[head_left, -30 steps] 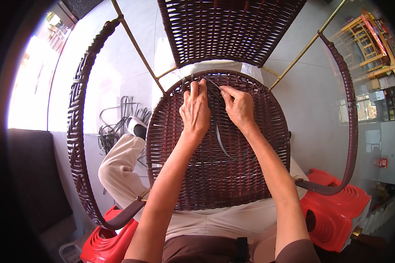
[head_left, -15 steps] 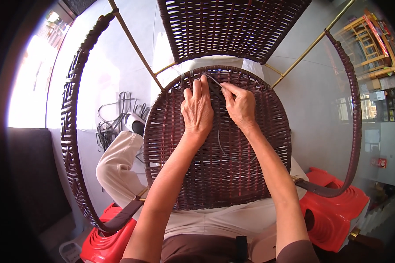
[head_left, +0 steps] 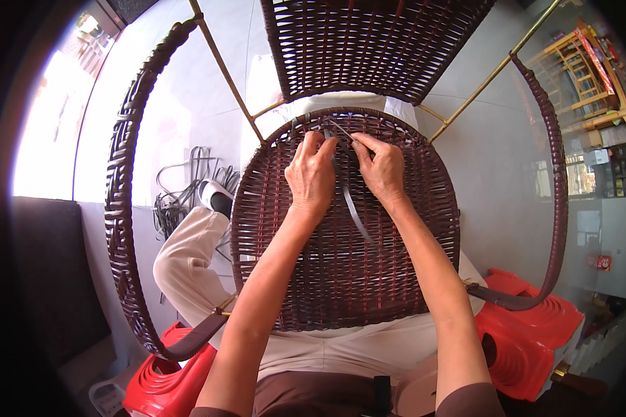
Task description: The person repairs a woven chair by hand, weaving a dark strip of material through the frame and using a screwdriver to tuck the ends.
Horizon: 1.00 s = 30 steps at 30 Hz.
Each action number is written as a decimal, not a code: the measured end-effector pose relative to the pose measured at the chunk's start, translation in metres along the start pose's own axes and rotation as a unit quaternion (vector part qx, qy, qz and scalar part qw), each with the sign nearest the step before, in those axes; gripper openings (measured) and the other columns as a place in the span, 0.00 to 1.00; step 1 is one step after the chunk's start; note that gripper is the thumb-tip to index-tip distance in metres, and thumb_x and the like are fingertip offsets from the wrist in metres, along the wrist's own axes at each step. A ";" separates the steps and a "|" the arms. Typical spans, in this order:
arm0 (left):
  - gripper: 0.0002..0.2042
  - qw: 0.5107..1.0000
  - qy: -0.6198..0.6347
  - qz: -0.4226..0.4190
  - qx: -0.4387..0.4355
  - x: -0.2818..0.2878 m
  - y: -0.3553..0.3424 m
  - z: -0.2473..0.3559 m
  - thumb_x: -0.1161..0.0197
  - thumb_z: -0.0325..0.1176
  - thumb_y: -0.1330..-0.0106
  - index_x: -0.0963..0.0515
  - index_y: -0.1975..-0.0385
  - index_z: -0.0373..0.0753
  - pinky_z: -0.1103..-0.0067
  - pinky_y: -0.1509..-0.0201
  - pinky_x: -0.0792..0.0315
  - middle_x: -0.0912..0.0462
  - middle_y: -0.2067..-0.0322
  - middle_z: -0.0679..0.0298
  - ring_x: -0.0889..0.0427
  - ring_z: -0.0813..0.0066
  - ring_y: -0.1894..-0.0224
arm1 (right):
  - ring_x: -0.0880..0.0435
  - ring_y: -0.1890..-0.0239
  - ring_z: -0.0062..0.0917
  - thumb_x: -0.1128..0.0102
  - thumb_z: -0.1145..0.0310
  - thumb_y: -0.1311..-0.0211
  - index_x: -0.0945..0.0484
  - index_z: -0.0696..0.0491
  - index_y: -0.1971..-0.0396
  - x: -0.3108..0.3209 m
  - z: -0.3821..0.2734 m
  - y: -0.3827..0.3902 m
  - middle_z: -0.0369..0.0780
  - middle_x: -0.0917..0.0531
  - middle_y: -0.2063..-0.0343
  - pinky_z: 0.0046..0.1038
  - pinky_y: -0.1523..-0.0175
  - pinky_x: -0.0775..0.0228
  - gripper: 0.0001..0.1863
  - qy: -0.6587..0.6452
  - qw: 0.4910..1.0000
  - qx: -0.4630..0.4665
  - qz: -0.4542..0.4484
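Observation:
A woven dark brown wicker chair (head_left: pixel 348 271) lies in front of me, its round seat over my lap. Near the seat's far rim, my left hand (head_left: pixel 311 177) is closed, thumb and fingers pinching a flat grey strip (head_left: pixel 355 214). From there the strip's loose tail curves down over the weave. Just to the right, my right hand (head_left: pixel 380 170) pinches a thin, straight grey piece (head_left: pixel 341 130) that slants up-left into the rim weave. Whether this is a slim tool or a length of strip I cannot tell.
Wrapped armrests curve along the left (head_left: pixel 122 187) and right (head_left: pixel 560 181). The woven backrest (head_left: pixel 375 48) rises beyond the seat between brass-coloured tubes. Red plastic stools (head_left: pixel 528 333) stand at both lower sides. Tangled grey strips (head_left: pixel 181 201) lie on the floor at left, beside my shoe.
My left hand has drawn slightly back from the rim, its outstretched fingers now curled into a pinch. The strip's tail has shifted on the seat. My right hand has hardly moved.

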<state>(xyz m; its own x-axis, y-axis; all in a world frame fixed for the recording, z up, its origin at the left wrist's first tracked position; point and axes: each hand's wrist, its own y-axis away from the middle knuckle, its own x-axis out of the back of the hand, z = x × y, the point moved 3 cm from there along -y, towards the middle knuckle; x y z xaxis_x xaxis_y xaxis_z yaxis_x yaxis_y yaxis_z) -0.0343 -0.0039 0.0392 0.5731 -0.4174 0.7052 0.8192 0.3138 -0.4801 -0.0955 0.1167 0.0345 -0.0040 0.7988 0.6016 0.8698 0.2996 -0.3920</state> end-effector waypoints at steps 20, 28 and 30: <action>0.09 0.998 0.032 0.041 -0.028 -0.009 -0.018 -0.007 0.46 0.21 0.50 0.29 0.69 0.41 0.69 0.75 0.29 0.29 0.71 0.62 0.23 0.59 0.74 | 0.18 0.70 0.36 0.41 0.70 0.47 0.19 0.55 0.66 0.000 0.002 -0.004 0.45 0.18 0.71 0.28 0.66 0.28 0.09 -0.014 0.999 -0.021 -0.024; 0.06 0.996 0.064 0.012 -0.060 -0.010 -0.021 -0.014 0.43 0.21 0.51 0.28 0.74 0.38 0.70 0.76 0.31 0.30 0.73 0.61 0.24 0.60 0.76 | 0.17 0.67 0.32 0.41 0.72 0.46 0.20 0.58 0.65 0.004 0.000 -0.003 0.45 0.18 0.68 0.25 0.63 0.27 0.09 -0.007 0.997 -0.047 -0.055; 0.05 0.996 0.062 0.008 -0.056 -0.012 -0.023 -0.015 0.42 0.21 0.50 0.27 0.74 0.39 0.70 0.75 0.31 0.29 0.74 0.61 0.24 0.59 0.76 | 0.17 0.67 0.32 0.41 0.72 0.46 0.20 0.58 0.65 0.003 0.000 -0.003 0.45 0.18 0.68 0.25 0.63 0.27 0.09 -0.007 0.997 -0.047 -0.054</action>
<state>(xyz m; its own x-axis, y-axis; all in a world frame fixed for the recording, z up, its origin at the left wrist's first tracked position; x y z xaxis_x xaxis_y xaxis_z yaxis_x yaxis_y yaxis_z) -0.0595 -0.0188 0.0339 0.5793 -0.5173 0.6299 0.8027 0.2278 -0.5512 -0.0981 0.1178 0.0378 -0.1060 0.7716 0.6273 0.9064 0.3344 -0.2582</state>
